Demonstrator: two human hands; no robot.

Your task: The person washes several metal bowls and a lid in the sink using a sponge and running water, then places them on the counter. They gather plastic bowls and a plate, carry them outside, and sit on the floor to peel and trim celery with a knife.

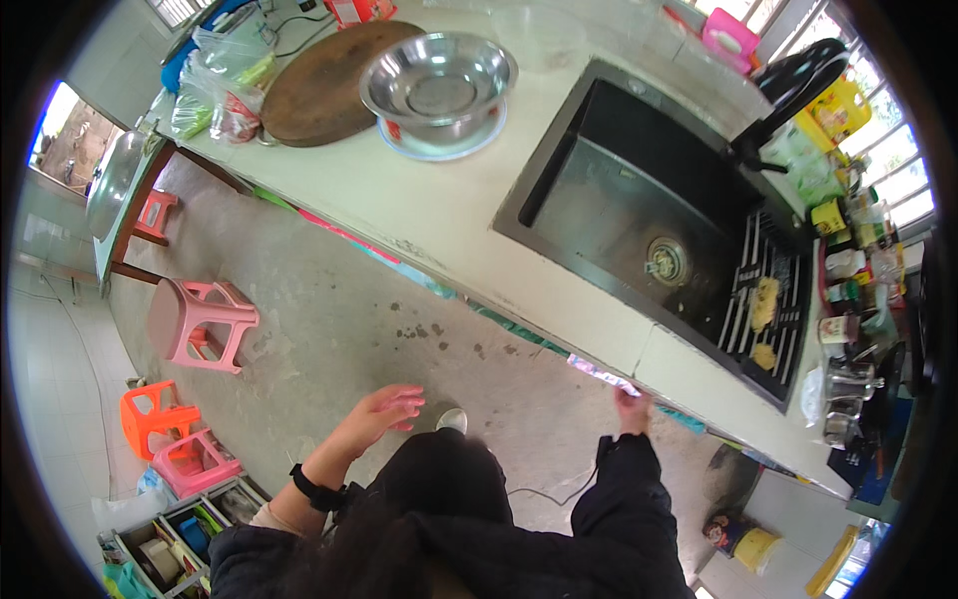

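Observation:
My left hand (384,415) hangs over the concrete floor with its fingers apart and nothing in it. My right hand (632,411) is at the counter's front edge, by a pink and white patterned cloth (603,374) under the edge; its fingertips are partly hidden, so whether it grips the cloth is unclear. Ahead is the black sink (614,202) with a strainer (666,261) in its drain. To its left, a stainless steel basin (441,82) sits on a plate (449,149), beside a round wooden chopping board (322,86).
Plastic bags of vegetables (224,97) lie at the counter's left end. A black faucet (778,112) rises behind the sink, with jars and bottles (846,284) to the right. Pink stool (202,322) and orange stool (153,419) stand on the floor at left, near an open drawer unit (176,543).

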